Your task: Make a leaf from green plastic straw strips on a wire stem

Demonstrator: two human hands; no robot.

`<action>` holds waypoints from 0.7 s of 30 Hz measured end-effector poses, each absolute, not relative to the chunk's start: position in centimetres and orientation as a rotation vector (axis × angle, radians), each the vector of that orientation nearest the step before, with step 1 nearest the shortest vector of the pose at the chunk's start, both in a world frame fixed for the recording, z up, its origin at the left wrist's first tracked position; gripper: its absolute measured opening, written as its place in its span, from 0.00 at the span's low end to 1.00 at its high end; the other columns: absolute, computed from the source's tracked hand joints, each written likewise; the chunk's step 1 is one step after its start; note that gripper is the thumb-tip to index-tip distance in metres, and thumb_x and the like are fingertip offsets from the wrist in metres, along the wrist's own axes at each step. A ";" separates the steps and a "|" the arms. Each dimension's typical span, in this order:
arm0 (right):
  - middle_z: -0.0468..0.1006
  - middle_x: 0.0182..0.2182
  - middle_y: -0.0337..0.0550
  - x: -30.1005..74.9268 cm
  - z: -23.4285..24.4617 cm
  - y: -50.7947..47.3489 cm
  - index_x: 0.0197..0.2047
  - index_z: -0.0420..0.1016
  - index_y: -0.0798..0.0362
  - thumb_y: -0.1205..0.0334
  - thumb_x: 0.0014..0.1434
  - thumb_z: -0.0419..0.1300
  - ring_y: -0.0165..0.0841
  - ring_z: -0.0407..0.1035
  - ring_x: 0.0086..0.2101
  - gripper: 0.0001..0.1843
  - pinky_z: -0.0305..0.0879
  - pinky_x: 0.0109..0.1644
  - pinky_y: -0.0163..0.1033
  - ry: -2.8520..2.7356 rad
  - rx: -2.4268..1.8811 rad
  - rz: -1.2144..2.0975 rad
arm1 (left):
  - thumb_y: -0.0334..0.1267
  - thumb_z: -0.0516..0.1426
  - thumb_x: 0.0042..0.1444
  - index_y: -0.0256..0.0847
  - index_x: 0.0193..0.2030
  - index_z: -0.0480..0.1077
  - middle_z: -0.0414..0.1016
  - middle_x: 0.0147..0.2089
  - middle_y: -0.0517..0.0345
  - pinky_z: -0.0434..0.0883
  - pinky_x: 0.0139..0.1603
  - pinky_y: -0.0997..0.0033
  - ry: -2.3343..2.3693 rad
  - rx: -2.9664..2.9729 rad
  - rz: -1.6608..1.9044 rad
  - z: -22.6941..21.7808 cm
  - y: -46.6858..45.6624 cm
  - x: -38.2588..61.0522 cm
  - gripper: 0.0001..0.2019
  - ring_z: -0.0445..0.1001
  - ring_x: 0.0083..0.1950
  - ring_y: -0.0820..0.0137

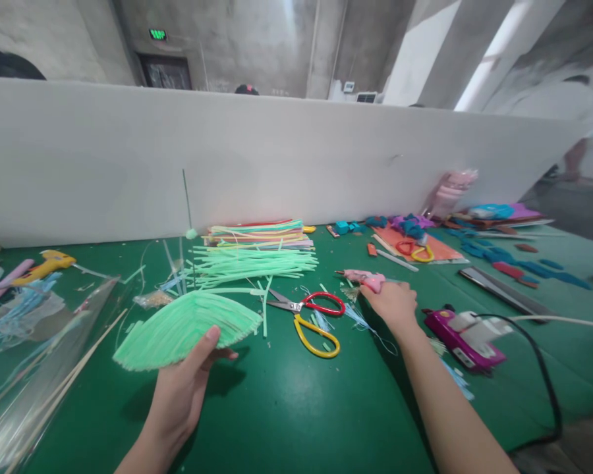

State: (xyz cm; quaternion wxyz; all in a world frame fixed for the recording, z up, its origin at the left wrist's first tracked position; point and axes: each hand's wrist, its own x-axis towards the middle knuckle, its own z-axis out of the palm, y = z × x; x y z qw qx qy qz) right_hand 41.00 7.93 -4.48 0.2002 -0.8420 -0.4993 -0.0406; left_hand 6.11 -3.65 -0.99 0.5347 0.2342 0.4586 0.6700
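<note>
A light-green leaf shape made of pipe cleaners is pinched in my left hand, thumb on top and fingers below, raised above the table. One pale strip sticks out from it to the right. My right hand is closed round the back of a pink glue gun, whose nozzle points left; the handle is mostly hidden by the hand. Between my hands lie scissors with one red and one yellow handle loop, blades parted. Behind them is a pile of loose green pipe cleaners.
A purple power strip with plugs and a cable lies right of my forearm. A yellow glue gun and clear plastic wrapping lie at left. A white partition borders the table's back. Blue pieces are scattered at far right.
</note>
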 end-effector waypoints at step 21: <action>0.77 0.34 0.43 28.3 -1.4 1.8 0.40 0.74 0.50 0.65 0.65 0.55 0.34 0.69 0.37 0.06 0.64 0.48 0.44 -2.051 -0.826 0.282 | 0.54 0.64 0.44 0.44 0.23 0.78 0.80 0.25 0.49 0.66 0.55 0.52 1.591 1.190 1.336 -1.7 -4.5 8.1 0.15 0.78 0.39 0.50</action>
